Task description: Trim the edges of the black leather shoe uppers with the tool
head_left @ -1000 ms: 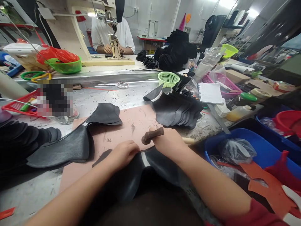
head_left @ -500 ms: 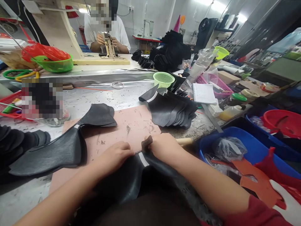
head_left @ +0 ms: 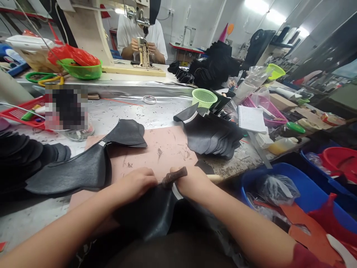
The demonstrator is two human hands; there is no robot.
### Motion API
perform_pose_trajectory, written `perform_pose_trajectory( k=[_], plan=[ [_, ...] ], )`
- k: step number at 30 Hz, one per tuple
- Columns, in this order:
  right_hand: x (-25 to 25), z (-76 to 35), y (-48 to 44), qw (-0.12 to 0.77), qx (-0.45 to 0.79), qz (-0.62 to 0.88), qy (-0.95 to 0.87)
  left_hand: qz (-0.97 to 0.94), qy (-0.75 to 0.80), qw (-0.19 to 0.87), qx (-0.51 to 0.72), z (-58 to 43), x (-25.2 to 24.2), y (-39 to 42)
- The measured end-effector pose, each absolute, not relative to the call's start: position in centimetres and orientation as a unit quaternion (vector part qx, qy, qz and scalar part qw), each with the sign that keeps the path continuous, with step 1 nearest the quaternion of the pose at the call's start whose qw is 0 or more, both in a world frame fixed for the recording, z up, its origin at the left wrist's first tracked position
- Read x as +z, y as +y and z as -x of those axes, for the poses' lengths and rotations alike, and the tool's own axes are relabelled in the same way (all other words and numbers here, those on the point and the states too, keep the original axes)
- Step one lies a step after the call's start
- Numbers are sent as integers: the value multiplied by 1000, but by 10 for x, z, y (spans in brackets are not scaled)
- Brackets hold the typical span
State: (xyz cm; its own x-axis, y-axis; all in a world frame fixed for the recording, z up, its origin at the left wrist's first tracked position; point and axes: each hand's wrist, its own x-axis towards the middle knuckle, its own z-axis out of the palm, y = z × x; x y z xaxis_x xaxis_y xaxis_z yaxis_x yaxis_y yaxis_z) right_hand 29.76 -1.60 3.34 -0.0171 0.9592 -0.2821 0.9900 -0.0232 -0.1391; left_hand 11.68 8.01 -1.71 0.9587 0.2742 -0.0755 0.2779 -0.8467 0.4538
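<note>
The hammer's head point(head_left: 175, 176) sits between the hands, its handle point(head_left: 213, 178) running sideways out past the right hand point(head_left: 193, 183), whose fingers clench it. Just beneath lies the black piece point(head_left: 159, 209), on the near side of the pink board point(head_left: 158, 156), drooping toward the person; its white strip point(head_left: 176, 192) is nearer the right hand. The left hand point(head_left: 141, 182) rests on its far edge; whether those fingers pinch it is hidden.

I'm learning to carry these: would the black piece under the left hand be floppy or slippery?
The black piece would probably sag when lifted, as it bends downward. Its sheen suggests a slightly slick surface.
</note>
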Motion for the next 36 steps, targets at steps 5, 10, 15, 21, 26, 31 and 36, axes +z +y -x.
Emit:
perform_pose_trajectory(
  k=[5, 10, 15, 21, 26, 31, 36],
  plan=[
    [30, -290, -11, 43, -122, -689, 713, -956, 167, 239, -24, -109, -13, 81],
    [29, -284, -6, 63, -157, -669, 724, -957, 155, 243, -11, -100, -15, 86],
    [29, -275, -3, 38, -157, -674, 721, -952, 151, 266, 19, -89, -19, 90],
    [27, -265, 2, 33, -131, -662, 737, -952, 157, 258, 59, -78, -20, 91],
    [29, -257, 6, 57, -159, -644, 747, -954, 140, 258, 62, -72, -18, 92],
    [33, -250, 10, 59, -164, -642, 746, -961, 133, 235, 60, -68, -14, 92],
    [32, -246, 16, 76, -129, -645, 749, -958, 150, 238, 60, -63, -13, 91]
  ],
)
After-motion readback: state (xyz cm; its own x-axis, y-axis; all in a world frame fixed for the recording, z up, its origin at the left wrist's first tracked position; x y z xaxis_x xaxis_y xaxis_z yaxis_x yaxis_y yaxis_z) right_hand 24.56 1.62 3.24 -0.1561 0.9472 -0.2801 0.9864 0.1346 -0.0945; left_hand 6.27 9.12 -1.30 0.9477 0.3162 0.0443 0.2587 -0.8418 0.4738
